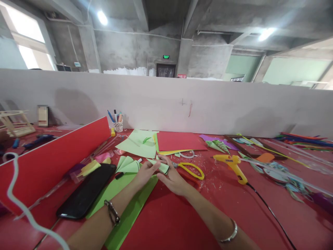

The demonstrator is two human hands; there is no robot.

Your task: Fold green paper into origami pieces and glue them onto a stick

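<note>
Between both hands, a pale green paper piece (163,168) is slanting, its long axis running from far left to near right; the left hand (147,170) is pinching its left edge; the right hand (172,178), nearer its close end, is cradling it; yellow-handled scissors (190,164) are lying just rightward.

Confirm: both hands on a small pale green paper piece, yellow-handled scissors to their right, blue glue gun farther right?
Not quite: the head view shows the glue gun is yellow, not blue. Rest holds: left hand and right hand on the small pale green paper piece, yellow-handled scissors to their right, glue gun farther right.
</note>
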